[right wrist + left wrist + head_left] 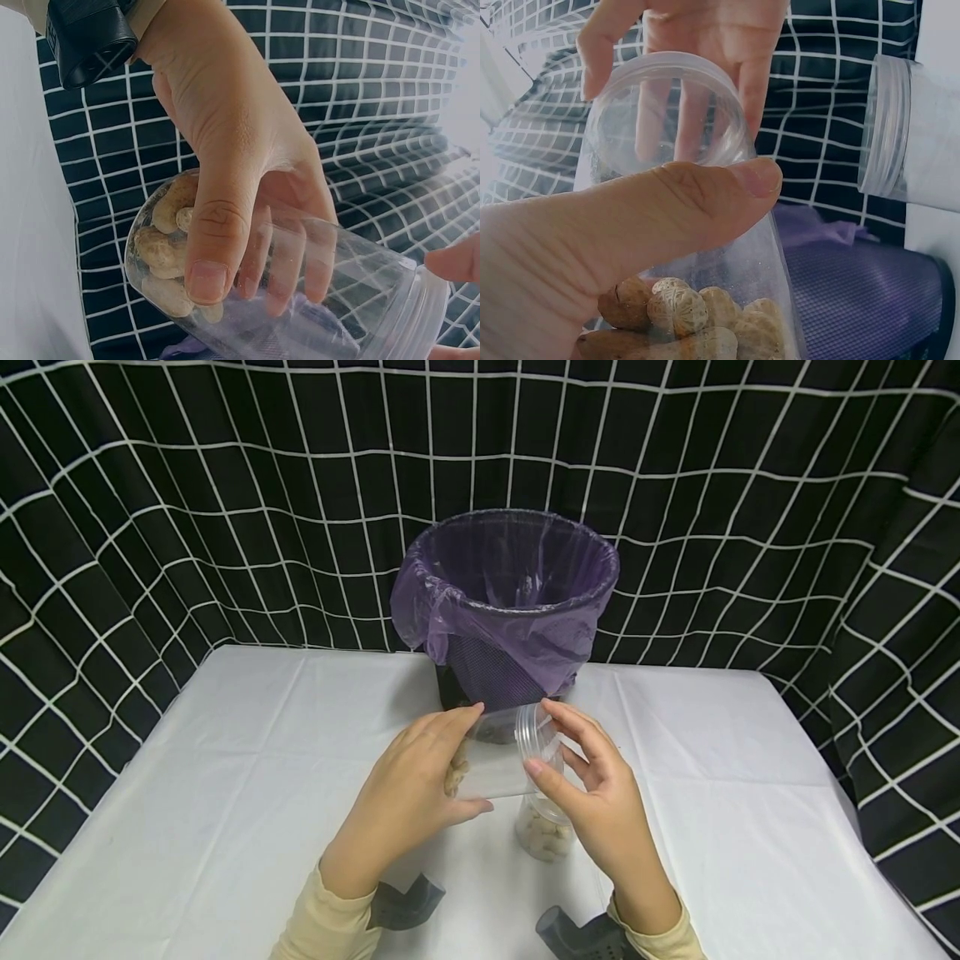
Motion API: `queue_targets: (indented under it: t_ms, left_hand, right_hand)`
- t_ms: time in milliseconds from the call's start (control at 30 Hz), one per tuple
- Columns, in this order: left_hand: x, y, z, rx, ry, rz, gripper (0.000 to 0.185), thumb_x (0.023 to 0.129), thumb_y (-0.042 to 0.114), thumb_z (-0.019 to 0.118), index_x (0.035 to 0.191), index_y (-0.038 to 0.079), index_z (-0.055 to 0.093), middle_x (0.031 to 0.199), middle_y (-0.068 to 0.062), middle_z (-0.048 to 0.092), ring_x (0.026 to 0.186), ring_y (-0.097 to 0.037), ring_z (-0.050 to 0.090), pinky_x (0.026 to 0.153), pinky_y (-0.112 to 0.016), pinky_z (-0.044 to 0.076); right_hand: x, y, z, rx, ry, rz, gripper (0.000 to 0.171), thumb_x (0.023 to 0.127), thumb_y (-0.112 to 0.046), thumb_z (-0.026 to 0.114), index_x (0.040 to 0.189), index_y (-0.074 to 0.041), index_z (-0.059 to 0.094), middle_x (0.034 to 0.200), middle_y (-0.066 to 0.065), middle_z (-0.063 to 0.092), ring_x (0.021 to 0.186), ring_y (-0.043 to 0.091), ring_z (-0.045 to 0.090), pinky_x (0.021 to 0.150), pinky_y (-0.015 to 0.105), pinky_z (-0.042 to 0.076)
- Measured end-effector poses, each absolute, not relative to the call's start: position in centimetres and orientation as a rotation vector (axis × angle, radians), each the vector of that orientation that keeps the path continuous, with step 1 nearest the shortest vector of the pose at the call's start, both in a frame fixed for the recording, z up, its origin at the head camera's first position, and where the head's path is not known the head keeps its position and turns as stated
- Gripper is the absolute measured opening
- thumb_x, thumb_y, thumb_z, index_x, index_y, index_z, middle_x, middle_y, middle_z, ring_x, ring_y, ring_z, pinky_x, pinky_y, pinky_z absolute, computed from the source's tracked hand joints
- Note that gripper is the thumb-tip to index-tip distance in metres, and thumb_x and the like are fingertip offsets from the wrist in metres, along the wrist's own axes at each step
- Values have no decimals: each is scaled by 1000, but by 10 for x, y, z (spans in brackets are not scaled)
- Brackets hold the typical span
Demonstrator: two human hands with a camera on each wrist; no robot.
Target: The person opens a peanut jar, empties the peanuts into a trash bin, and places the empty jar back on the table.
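Note:
A clear plastic jar (495, 756) with several unshelled peanuts (679, 307) at its bottom is held tipped on its side above the table. My left hand (408, 785) grips the jar's body near the peanut end, thumb on one side and fingers on the other. At the opposite end my right hand (600, 777) pinches the clear lid (534, 735) between thumb and fingers. Lid and jar are together. A second clear jar (543, 837), holding pale pieces, stands on the table below my right hand, partly hidden by the held jar.
A black mesh bin (491, 672) lined with a purple bag (551, 639) stands at the back of the white-covered table (225, 777). Black cloth with a white grid (300, 502) hangs behind and at both sides. Dark grey devices (408, 902) are at both wrists.

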State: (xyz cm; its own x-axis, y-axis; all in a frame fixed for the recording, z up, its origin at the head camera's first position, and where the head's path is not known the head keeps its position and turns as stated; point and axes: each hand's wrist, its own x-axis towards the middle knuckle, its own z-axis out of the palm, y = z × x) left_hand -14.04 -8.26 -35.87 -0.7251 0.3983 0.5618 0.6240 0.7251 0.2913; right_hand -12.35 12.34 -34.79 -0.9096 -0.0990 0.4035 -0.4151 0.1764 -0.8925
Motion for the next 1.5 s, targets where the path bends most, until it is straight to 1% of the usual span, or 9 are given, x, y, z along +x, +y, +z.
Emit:
queue_targets:
  t_ms: [200, 433, 533, 667, 867, 1067, 1200, 1333, 1500]
  left_hand:
    - [-141, -82, -359, -783, -2453, -643, 98, 60, 34, 95, 142, 8, 50, 134, -7, 63, 123, -27, 58, 107, -39, 49]
    - [-140, -82, -359, -776, -2453, -639, 98, 60, 34, 95, 142, 8, 49, 134, -7, 63, 123, -27, 58, 107, -40, 49]
    - [-140, -83, -359, -778, -2455, -643, 97, 60, 34, 95, 142, 8, 50, 134, -7, 63, 123, -27, 58, 107, -40, 49]
    - [-140, -82, -358, -780, -2465, -652, 97, 60, 33, 95, 142, 8, 50, 134, -7, 63, 123, -28, 58, 107, -41, 49]
    - [-140, -82, -359, -780, -2469, -652, 97, 59, 33, 96, 142, 8, 50, 134, -8, 63, 123, -28, 59, 107, -42, 49]
    - [-140, -82, -359, -776, -2464, -656, 98, 59, 33, 96, 142, 8, 50, 134, -7, 63, 123, -27, 58, 107, -41, 49]
    - [-140, -82, -359, -780, -2459, -656, 98, 60, 34, 95, 142, 9, 50, 135, -7, 62, 124, -27, 58, 107, -41, 49]
    - [-140, -82, -360, -785, -2454, -659, 97, 60, 33, 96, 142, 8, 50, 135, -7, 63, 124, -27, 58, 107, -41, 49]
    - [-140, -81, -360, -786, -2453, -660, 97, 59, 32, 96, 141, 8, 51, 132, -7, 64, 124, -26, 58, 107, -40, 49]
  right_hand:
    - [-124, 124, -350, 557, -2140, 1797, 55, 87, 7, 66, 140, -3, 53, 145, 10, 50, 134, 17, 46, 111, 17, 41]
    - [-123, 124, -348, 485, -2204, 1805, 58, 89, 3, 67, 144, -4, 49, 143, -4, 49, 136, 18, 44, 110, 13, 40]
    - [-123, 124, -347, 471, -2222, 1801, 55, 89, 1, 67, 142, -6, 51, 143, 1, 50, 132, 19, 46, 109, 13, 41]
    - [-123, 124, -348, 512, -2190, 1807, 53, 89, 4, 66, 139, 0, 52, 142, 7, 51, 129, 22, 47, 110, 15, 42]
    - [-124, 124, -350, 554, -2154, 1804, 55, 88, 7, 65, 140, -1, 52, 145, 8, 49, 136, 15, 45, 112, 16, 39]
    - [-124, 124, -348, 472, -2181, 1807, 58, 87, 4, 67, 142, -1, 49, 144, 1, 50, 136, 10, 45, 111, 14, 41]
    - [-124, 123, -347, 418, -2234, 1809, 55, 89, 0, 68, 141, -6, 52, 139, 1, 54, 129, 12, 48, 106, 11, 43]
    - [-123, 123, -347, 440, -2233, 1815, 55, 89, 1, 67, 141, -4, 52, 139, -5, 54, 130, 15, 48, 107, 12, 43]
    - [-123, 123, -348, 470, -2212, 1812, 55, 89, 4, 66, 142, -1, 50, 146, 8, 50, 134, 14, 45, 109, 13, 41]
